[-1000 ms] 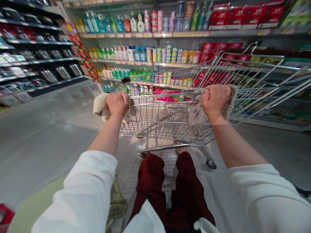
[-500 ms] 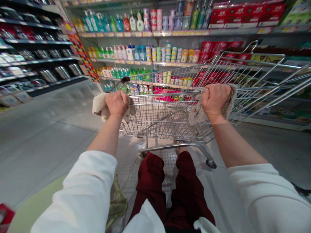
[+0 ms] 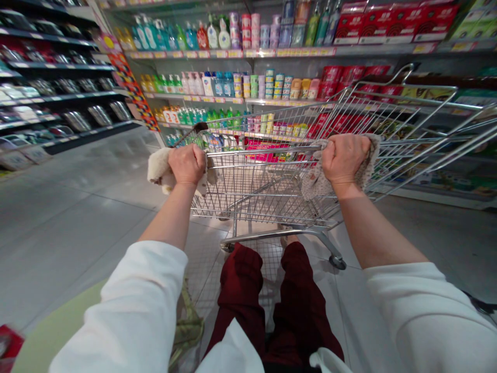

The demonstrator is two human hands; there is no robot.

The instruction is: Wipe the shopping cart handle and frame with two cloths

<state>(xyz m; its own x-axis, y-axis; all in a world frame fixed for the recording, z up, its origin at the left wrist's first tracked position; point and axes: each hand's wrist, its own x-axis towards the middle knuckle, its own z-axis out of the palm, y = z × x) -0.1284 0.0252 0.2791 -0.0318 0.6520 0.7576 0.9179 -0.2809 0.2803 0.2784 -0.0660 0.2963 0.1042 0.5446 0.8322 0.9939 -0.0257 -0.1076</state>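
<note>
Press evenly through left hand [image 3: 188, 165], clenched over cream fabric [image 3: 158, 165] on the handlebar [image 3: 264, 152], and right hand [image 3: 344, 159], clenched over speckled fabric [image 3: 312, 181] farther along it. Steady the shopping cart [image 3: 267, 195] directly beyond both hands by that handlebar, minding the foot [image 3: 292, 239] near the lower frame [image 3: 260, 238] below.

Left hand [image 3: 187, 163] and cream cloth [image 3: 157, 163] slightly further left, shelves [image 3: 291, 53] marginally higher in view

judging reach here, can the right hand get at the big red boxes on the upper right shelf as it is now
Probably not: the right hand is closed around a pale cloth on the handle, and the shopping cart stands between it and the red boxes.
</note>
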